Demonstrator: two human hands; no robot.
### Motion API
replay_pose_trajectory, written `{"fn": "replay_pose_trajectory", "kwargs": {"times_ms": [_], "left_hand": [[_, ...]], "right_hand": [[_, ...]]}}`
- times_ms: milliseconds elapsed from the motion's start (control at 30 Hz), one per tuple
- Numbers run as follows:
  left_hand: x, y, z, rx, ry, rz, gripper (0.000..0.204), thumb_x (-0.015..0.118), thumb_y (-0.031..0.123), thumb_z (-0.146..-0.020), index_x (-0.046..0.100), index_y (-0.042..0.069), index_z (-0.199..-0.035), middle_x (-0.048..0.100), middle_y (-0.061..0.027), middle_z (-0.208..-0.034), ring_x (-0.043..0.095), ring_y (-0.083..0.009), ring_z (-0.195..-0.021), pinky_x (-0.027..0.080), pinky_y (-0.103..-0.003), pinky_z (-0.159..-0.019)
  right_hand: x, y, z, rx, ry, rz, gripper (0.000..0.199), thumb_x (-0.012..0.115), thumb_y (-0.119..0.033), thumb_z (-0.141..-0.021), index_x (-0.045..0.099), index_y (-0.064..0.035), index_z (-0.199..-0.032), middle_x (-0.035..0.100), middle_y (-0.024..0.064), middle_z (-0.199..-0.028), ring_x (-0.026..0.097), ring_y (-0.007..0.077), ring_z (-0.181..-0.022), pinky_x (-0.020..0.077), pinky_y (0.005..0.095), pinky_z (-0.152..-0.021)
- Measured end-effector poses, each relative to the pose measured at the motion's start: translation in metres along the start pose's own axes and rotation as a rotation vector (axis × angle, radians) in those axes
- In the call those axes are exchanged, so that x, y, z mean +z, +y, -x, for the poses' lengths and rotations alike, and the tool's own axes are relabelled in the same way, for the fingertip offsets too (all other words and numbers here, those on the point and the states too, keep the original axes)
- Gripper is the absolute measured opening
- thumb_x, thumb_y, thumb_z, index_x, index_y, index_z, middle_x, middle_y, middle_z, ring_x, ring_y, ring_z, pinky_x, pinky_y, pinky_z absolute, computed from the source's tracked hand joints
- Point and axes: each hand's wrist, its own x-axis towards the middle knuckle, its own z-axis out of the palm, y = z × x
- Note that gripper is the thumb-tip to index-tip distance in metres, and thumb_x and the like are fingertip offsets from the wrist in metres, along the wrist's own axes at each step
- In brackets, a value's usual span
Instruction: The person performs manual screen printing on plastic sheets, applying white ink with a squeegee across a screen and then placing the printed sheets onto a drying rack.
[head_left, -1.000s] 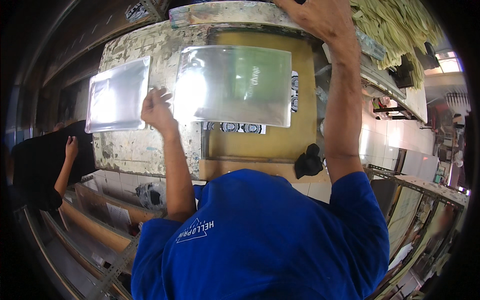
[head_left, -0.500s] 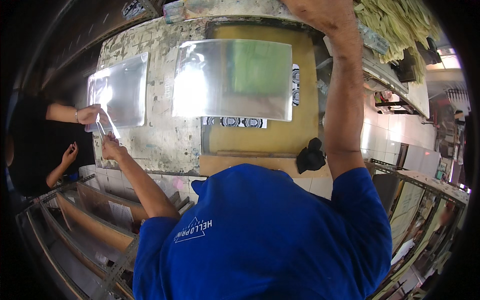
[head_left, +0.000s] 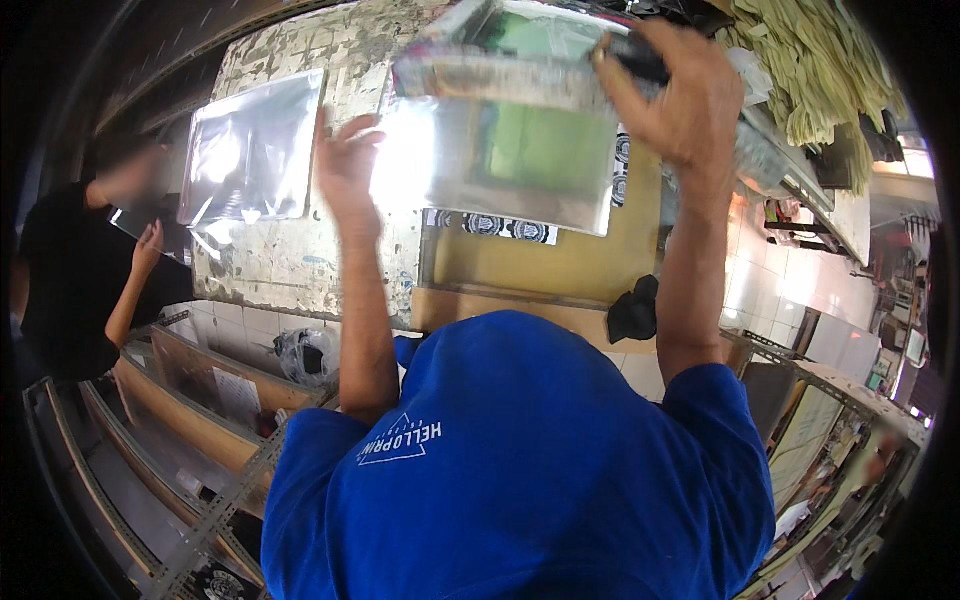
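My right hand is curled at the right end of a screen-printing frame, by a dark part; its exact grip is blurred. The frame has a stained near bar and green mesh, and is tilted over the far part of a clear plastic sheet pile. My left hand is raised at the pile's left side, fingers apart, with nothing visible in it. Black-and-white printed strips show past the pile's near and right edges. A yellowish board lies underneath.
A second clear plastic pile lies on the stained table to the left. A co-worker in black stands there, one hand raised. A black cloth-like thing lies at the near edge. Racks flank me.
My left hand has left the clear plastic sheet beside the co-worker's hand and moved right. My right hand has come nearer, with the printing frame now over the pile. The view has shifted slightly.
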Motion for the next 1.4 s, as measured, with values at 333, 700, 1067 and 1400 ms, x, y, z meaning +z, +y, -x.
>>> {"fn": "replay_pose_trajectory", "kwargs": {"times_ms": [333, 700, 1067, 1400], "left_hand": [[0.016, -0.075, 0.107, -0.238, -0.211, -0.041, 0.078, 0.09, 0.003, -0.068, 0.056, 0.0, -0.138, 0.056, -0.0166, -0.136, 0.06, -0.0294, -0.114, 0.051, -0.039, -0.1], [-0.001, -0.115, 0.127, 0.156, -0.22, -0.831, 0.087, 0.091, 0.049, -0.057, 0.067, 0.003, -0.127, 0.052, -0.0163, -0.141, 0.044, -0.0361, -0.126, 0.031, -0.051, -0.106], [-0.002, -0.112, 0.129, 0.163, -0.204, -0.783, 0.085, 0.089, 0.049, -0.062, 0.066, 0.002, -0.129, 0.049, -0.0191, -0.143, 0.043, -0.0374, -0.127, 0.031, -0.051, -0.106], [0.0, -0.115, 0.132, 0.125, -0.153, -0.643, 0.08, 0.09, 0.041, -0.066, 0.065, 0.004, -0.132, 0.063, -0.0118, -0.113, 0.052, -0.0298, -0.112, 0.032, -0.044, -0.1]], "right_hand": [[0.043, -0.02, 0.115, 0.382, -0.293, -0.394, 0.028, 0.074, -0.015, -0.084, 0.072, -0.0099, -0.112, 0.073, 0.0142, -0.096, 0.066, 0.0343, -0.082, 0.0459, 0.0427, -0.077], [0.114, -0.016, 0.178, 0.29, -0.744, 0.069, 0.091, 0.087, -0.019, -0.07, 0.046, -0.0287, -0.15, 0.061, 0.0143, -0.12, 0.054, 0.0318, -0.115, 0.035, 0.0492, -0.096], [0.199, 0.096, 0.102, 0.283, -0.46, 0.018, 0.072, 0.082, -0.015, -0.071, 0.059, -0.0287, -0.138, 0.062, 0.018, -0.124, 0.054, 0.035, -0.117, 0.0395, 0.0499, -0.091], [0.158, 0.061, 0.109, 0.2, -0.486, 0.043, 0.038, 0.073, -0.013, -0.082, 0.068, -0.02, -0.119, 0.071, 0.0176, -0.105, 0.065, 0.0347, -0.097, 0.043, 0.047, -0.079]]}}
